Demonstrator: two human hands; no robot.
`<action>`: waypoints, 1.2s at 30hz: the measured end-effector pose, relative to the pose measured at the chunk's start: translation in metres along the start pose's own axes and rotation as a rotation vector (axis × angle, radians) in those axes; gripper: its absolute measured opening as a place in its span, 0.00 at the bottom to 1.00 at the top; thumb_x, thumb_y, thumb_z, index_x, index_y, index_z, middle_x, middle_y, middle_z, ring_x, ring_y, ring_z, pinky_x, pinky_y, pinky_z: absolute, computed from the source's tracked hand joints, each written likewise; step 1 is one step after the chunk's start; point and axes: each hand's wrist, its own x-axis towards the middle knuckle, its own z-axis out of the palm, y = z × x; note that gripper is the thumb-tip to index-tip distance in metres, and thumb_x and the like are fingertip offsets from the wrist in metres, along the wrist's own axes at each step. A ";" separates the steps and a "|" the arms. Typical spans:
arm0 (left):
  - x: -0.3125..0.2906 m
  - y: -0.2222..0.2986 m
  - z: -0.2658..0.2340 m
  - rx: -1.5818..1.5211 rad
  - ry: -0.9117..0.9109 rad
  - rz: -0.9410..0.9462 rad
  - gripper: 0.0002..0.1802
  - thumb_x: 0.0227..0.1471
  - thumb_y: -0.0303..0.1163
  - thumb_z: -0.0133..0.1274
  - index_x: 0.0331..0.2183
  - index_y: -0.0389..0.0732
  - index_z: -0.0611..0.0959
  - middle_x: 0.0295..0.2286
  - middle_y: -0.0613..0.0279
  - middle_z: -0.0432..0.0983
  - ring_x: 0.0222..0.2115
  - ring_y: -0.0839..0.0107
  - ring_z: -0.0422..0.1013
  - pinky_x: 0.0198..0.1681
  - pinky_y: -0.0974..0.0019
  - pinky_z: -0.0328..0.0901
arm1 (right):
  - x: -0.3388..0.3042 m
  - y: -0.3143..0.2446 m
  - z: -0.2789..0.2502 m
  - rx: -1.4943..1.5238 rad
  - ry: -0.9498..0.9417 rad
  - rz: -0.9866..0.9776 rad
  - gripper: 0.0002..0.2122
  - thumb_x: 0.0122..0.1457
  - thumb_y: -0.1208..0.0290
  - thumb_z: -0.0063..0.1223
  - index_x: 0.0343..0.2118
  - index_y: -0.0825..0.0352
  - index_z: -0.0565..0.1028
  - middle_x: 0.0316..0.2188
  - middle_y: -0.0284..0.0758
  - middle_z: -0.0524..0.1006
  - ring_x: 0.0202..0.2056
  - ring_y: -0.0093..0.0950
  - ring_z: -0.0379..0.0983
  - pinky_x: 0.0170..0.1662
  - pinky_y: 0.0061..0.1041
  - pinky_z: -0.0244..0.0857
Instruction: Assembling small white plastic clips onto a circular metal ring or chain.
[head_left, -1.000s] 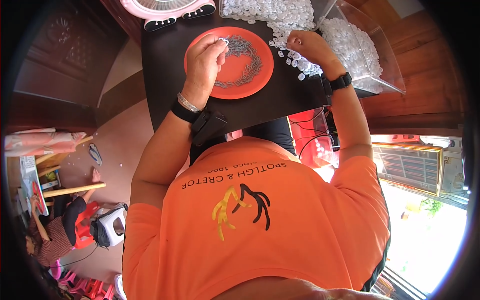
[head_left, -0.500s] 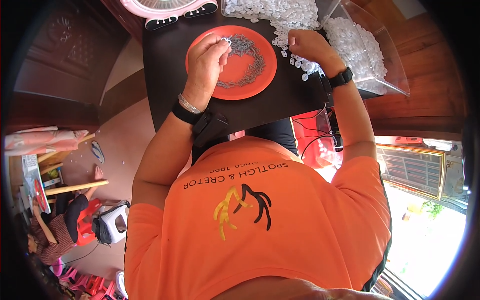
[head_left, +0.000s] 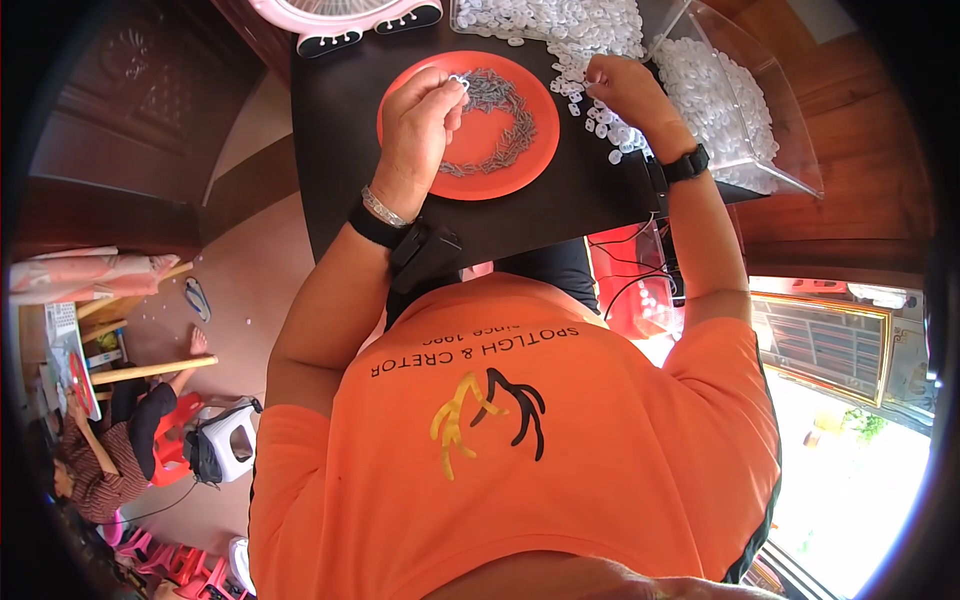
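Observation:
My left hand [head_left: 418, 125] is closed in a pinch over the left part of a round orange-red plate [head_left: 478, 140]. Between its thumb and fingertips shows a small white plastic piece [head_left: 460, 82] with a hole in it. Small grey nail-like pieces [head_left: 515, 135] lie in a ring on the plate. To the right, my right hand [head_left: 632, 92] has its fingers drawn together among loose white plastic pieces [head_left: 572, 70] on the dark table [head_left: 350, 130]. Whatever its fingertips hold is too small to make out.
A clear bin [head_left: 720, 110] heaped with white pieces stands at the right, and another heap [head_left: 550, 22] lies at the back. A pink fan base [head_left: 345, 22] is at the back left. Another person [head_left: 105, 455] sits at the far left, near a red stool [head_left: 175, 435].
The view has shifted slightly. My right hand's fingers have moved a little among the loose white pieces. My left hand keeps its pinch on the white piece over the plate.

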 end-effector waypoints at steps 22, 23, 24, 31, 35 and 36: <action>-0.004 -0.001 0.002 -0.030 -0.005 -0.014 0.10 0.51 0.31 0.46 0.23 0.37 0.75 0.15 0.69 0.66 0.14 0.84 0.57 0.16 0.79 0.50 | 0.020 -0.112 0.014 1.513 -0.121 0.087 0.10 0.55 0.72 0.53 0.38 0.69 0.74 0.27 0.30 0.76 0.27 0.17 0.72 0.34 0.16 0.67; -0.004 -0.001 0.002 -0.032 0.001 -0.018 0.10 0.51 0.31 0.46 0.23 0.37 0.75 0.15 0.69 0.66 0.14 0.83 0.57 0.16 0.79 0.50 | 0.020 -0.114 0.015 1.516 -0.122 0.087 0.10 0.55 0.72 0.53 0.38 0.69 0.74 0.27 0.30 0.76 0.27 0.17 0.72 0.34 0.16 0.67; -0.004 -0.001 0.002 -0.030 0.002 -0.019 0.10 0.51 0.31 0.46 0.23 0.37 0.75 0.15 0.69 0.66 0.14 0.83 0.57 0.16 0.79 0.50 | 0.019 -0.116 0.016 1.513 -0.131 0.102 0.09 0.55 0.71 0.52 0.38 0.69 0.74 0.27 0.30 0.76 0.27 0.17 0.71 0.33 0.16 0.67; -0.003 -0.004 0.002 -0.030 0.004 0.001 0.10 0.51 0.31 0.45 0.22 0.37 0.75 0.14 0.69 0.65 0.13 0.83 0.57 0.16 0.79 0.50 | 0.017 -0.117 0.021 1.543 -0.156 0.137 0.09 0.56 0.71 0.51 0.37 0.69 0.74 0.28 0.30 0.76 0.26 0.18 0.71 0.34 0.16 0.67; -0.002 -0.006 0.001 -0.018 0.006 0.004 0.11 0.51 0.31 0.45 0.22 0.36 0.74 0.14 0.69 0.65 0.13 0.83 0.57 0.16 0.79 0.51 | 0.016 -0.121 0.022 1.497 -0.121 0.114 0.08 0.56 0.72 0.51 0.37 0.69 0.74 0.28 0.30 0.76 0.27 0.18 0.71 0.34 0.17 0.67; -0.002 -0.006 0.001 -0.017 0.007 0.003 0.11 0.51 0.31 0.45 0.22 0.36 0.74 0.14 0.69 0.65 0.13 0.83 0.57 0.16 0.79 0.51 | 0.015 -0.123 0.020 1.477 -0.106 0.115 0.08 0.56 0.72 0.51 0.37 0.69 0.74 0.28 0.30 0.75 0.27 0.18 0.71 0.34 0.17 0.67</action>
